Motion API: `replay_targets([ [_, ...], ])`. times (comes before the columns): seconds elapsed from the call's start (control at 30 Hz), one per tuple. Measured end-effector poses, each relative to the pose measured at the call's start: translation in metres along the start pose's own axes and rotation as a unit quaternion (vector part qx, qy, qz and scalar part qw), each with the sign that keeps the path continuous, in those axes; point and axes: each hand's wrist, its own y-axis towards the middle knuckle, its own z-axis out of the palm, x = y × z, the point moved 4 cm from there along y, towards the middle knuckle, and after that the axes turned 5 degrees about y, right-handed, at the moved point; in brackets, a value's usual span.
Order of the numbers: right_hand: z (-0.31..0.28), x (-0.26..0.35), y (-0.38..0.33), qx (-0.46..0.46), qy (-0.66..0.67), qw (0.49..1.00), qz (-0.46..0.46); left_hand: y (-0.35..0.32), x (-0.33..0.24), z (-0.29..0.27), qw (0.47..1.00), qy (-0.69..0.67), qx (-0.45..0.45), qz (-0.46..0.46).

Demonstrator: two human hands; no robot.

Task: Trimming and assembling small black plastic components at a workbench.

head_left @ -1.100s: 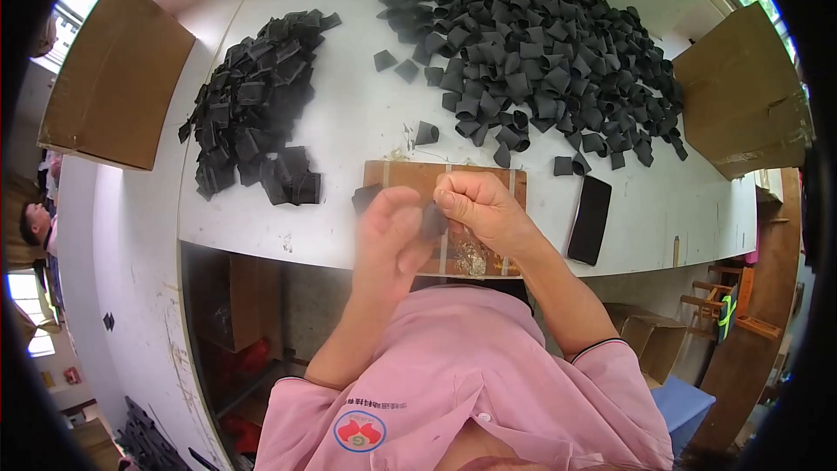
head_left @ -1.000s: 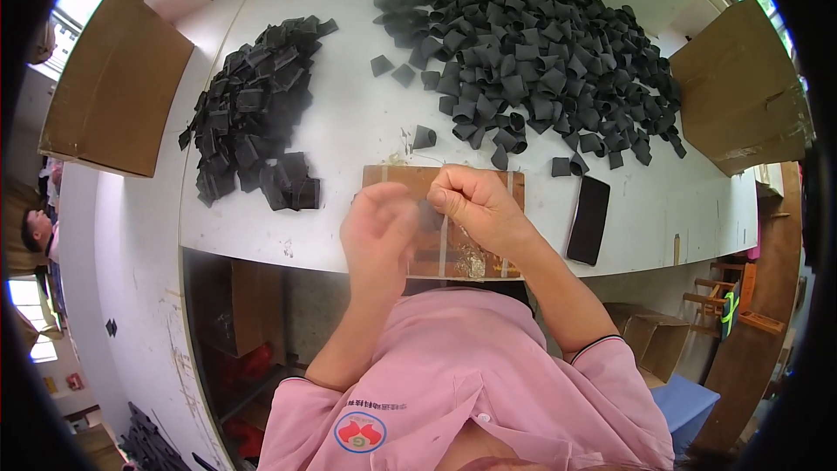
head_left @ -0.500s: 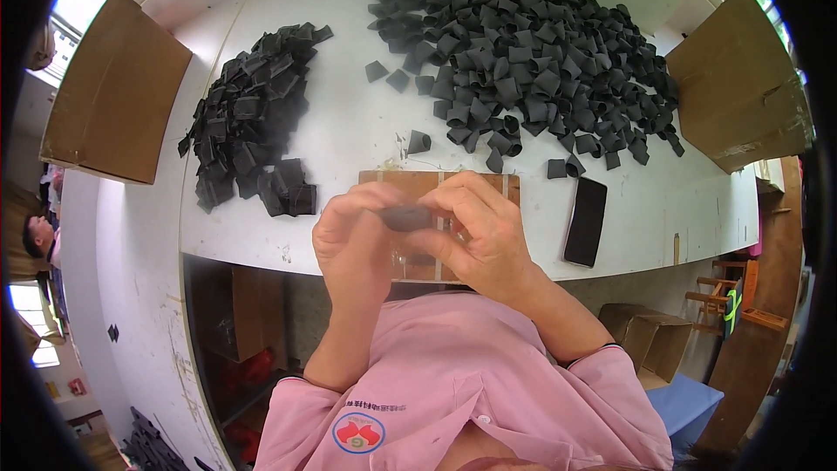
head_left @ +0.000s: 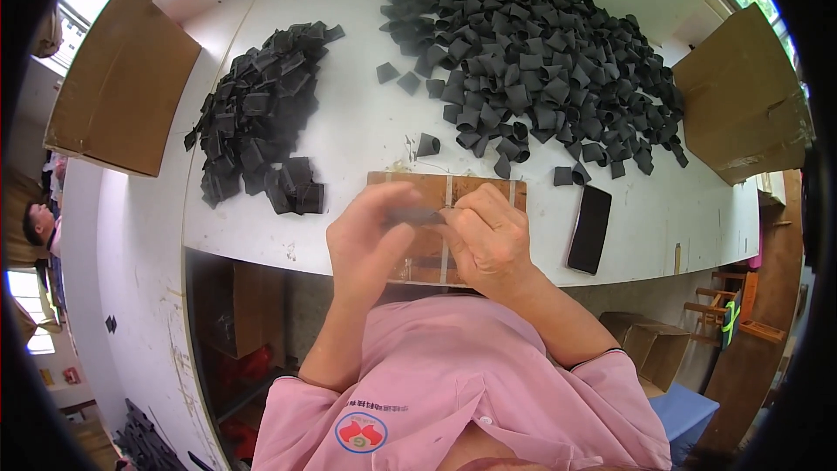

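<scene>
Above a brown board (head_left: pixel 514 194) at the table's near edge, both my hands are raised close together around a small black fabric piece (head_left: pixel 417 215). My left hand (head_left: pixel 366 231) is smeared by motion; the piece lies between its fingers and thumb. My right hand (head_left: pixel 488 231) pinches the piece's right end, its fingers curled in. The fingers partly hide the piece, and its exact shape is blurred. Beyond the board lies a single black fabric tube (head_left: pixel 428 145), with a large heap of similar tubes (head_left: pixel 540 70) behind it. Flatter black pieces (head_left: pixel 261 113) form a pile to the left.
A black phone (head_left: pixel 589 229) lies right of the board. Cardboard boxes stand at the left (head_left: pixel 122 78) and right (head_left: pixel 741 92) ends of the table. Below the table are an open carton (head_left: pixel 645 344) and a blue stool-like object (head_left: pixel 684 414). Another person (head_left: pixel 39 222) is at far left.
My left hand has opened its thumb away from the fingers and blurs more. My right fingers have curled tighter around the piece's end. The view has shifted slightly.
</scene>
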Motion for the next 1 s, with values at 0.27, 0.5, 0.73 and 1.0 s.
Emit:
replay_targets([
  [0.27, -0.001, 0.003, 0.012, 0.06, 0.048, 0.996, 0.055, 0.005, -0.003, -0.005, 0.962, 0.248, 0.032, 0.112],
  [0.5, 0.0, -0.006, 0.015, 0.019, 0.024, 0.999, 0.023, 0.003, 0.029, -0.026, 0.946, 0.315, -0.037, 0.06],
  [0.73, -0.012, -0.054, 0.005, -0.088, 0.324, 0.853, 0.399, -0.01, 0.086, -0.063, 0.865, 0.501, 0.002, -0.032],
  [1.0, 0.024, -0.041, -0.052, 0.101, 0.326, 0.816, 0.466, -0.006, 0.111, -0.053, 0.717, 0.689, 0.105, 0.007],
])
